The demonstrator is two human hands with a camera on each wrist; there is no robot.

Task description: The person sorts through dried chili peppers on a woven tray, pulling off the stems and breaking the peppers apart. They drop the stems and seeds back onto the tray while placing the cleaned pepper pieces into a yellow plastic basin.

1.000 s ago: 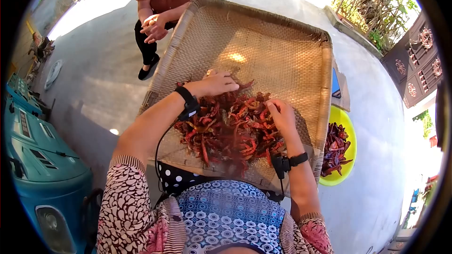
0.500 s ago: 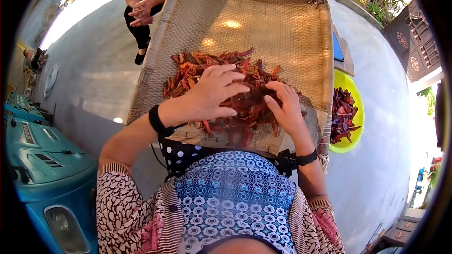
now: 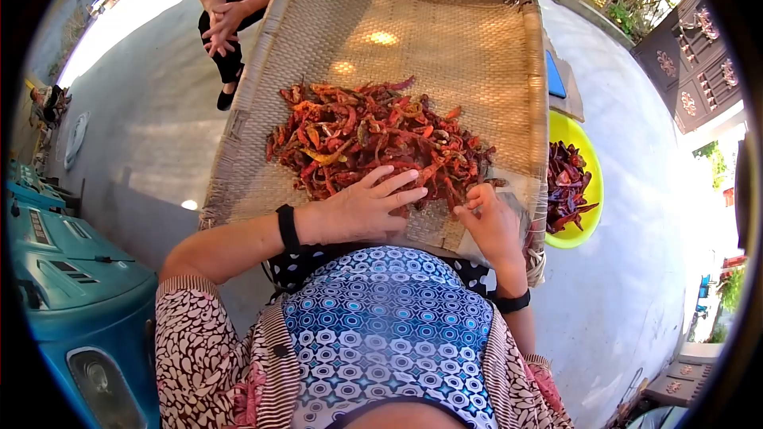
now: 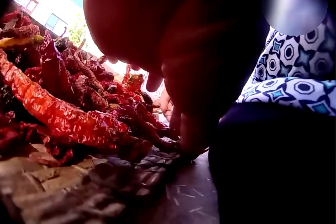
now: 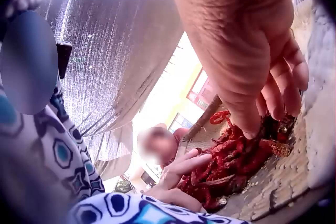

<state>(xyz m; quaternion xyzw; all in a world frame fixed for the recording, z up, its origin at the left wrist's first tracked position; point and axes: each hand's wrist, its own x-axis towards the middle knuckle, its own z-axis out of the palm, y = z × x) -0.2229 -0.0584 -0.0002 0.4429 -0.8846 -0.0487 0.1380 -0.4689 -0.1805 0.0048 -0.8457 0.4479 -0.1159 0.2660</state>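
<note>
A heap of dried red chili peppers (image 3: 381, 131), wrinkled and partly orange, lies on a large woven bamboo tray (image 3: 445, 48). My left hand (image 3: 358, 210) reaches over the heap's near side with its fingers spread and fairly straight. In the left wrist view that hand is dark, its fingertips down at the tray's near edge beside the chilies (image 4: 63, 108). At the heap's near right corner is my right hand (image 3: 494, 226). The right wrist view shows its fingers loosely bent and apart from the thumb, whose tip is right at the peppers (image 5: 231, 155).
A yellow-green basin (image 3: 584, 226) of darker red chilies stands right of the tray. Behind it a blue flat object (image 3: 555, 75) lies on cardboard. Another person (image 3: 230, 12) is at the far left with hands together. A teal vehicle (image 3: 87, 286) stands at left.
Both hands have come back toward my body, from the heap's far and right sides to its near edge. The heap now shows more fully, and the head view has shifted.
</note>
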